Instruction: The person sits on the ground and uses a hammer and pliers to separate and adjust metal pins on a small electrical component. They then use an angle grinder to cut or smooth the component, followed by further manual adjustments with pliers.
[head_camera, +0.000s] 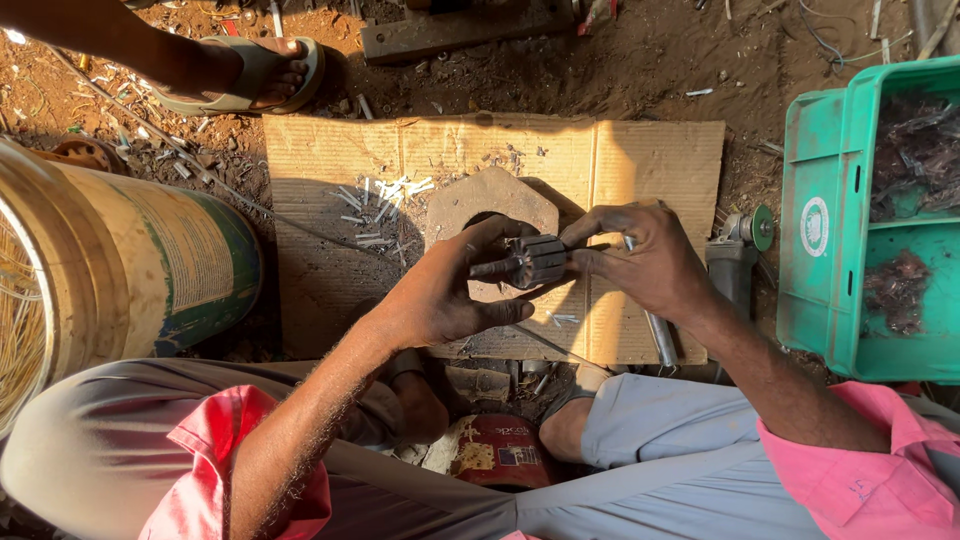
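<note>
My left hand (450, 290) and my right hand (640, 255) both grip a small dark slotted metal core (528, 262), a motor rotor, held between them above a flat stone block (490, 205) with a hole in it. My left fingers wrap its left end; my right fingers pinch its right end. A metal rod (658, 335) runs under my right palm; whether the hand grips it I cannot tell. The block lies on a sheet of corrugated cardboard (650, 160) spread on the dirt.
Several small white strips (385, 200) lie scattered on the cardboard. A green plastic crate (850, 220) with dark scrap stands at the right, an angle grinder (735, 255) beside it. A large drum (130, 270) lies at the left. Another person's sandalled foot (250, 75) rests at the top left.
</note>
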